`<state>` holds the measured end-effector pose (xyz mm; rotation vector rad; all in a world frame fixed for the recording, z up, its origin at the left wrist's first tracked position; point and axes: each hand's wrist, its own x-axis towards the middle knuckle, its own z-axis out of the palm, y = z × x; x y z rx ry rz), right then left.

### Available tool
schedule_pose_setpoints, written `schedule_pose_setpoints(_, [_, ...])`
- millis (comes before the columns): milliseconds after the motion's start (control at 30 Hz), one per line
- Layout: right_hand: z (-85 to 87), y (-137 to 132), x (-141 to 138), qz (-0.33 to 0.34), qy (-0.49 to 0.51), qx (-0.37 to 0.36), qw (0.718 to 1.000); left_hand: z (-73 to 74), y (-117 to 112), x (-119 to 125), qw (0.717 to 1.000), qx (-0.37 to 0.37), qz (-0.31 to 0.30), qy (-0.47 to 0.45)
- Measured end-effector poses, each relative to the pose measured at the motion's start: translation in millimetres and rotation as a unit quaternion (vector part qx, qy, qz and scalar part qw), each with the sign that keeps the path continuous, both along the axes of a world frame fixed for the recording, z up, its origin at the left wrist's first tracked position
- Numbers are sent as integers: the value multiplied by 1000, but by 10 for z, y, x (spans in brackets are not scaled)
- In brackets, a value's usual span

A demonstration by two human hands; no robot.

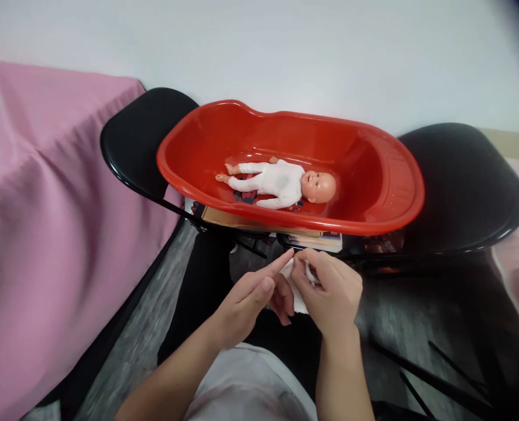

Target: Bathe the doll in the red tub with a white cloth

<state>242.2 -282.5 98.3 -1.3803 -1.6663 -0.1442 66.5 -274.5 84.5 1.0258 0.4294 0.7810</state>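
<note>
My right hand (329, 286) is closed in a pinch on a white cloth (299, 299), part of which hangs below the fingers. Its fingertips meet the tip of my left index finger. My left hand (253, 298) has that index finger stretched out, with the thumb apart and the other fingers loosely bent; it grips nothing. Beyond both hands stands a red baby bathtub (399, 193). A baby doll (279, 180) with a white body lies on its back inside, head to the right and bare feet to the left.
The tub sits across two black chairs, one seat at the left (140, 131) and one at the right (465, 181). Under it are books or boxes (316, 241). A pink cloth (61, 204) drapes a table on the left. Behind rises a white wall (285, 52).
</note>
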Motion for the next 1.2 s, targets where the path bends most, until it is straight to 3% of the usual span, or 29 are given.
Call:
schedule_pose_setpoints(333, [-28,-14,-11,14,17,-9,1000,-45,39,-6,996,-79,5,-37])
schedule_pose_setpoints(800, [-13,7,-64,13,15,-14,1000,-29,-4,-14,1000,-3,8,8])
schedule_pose_setpoints(1200, [-61,-4,-25,9,5,-14,1000,-10,47,-37,1000,-21,5,16])
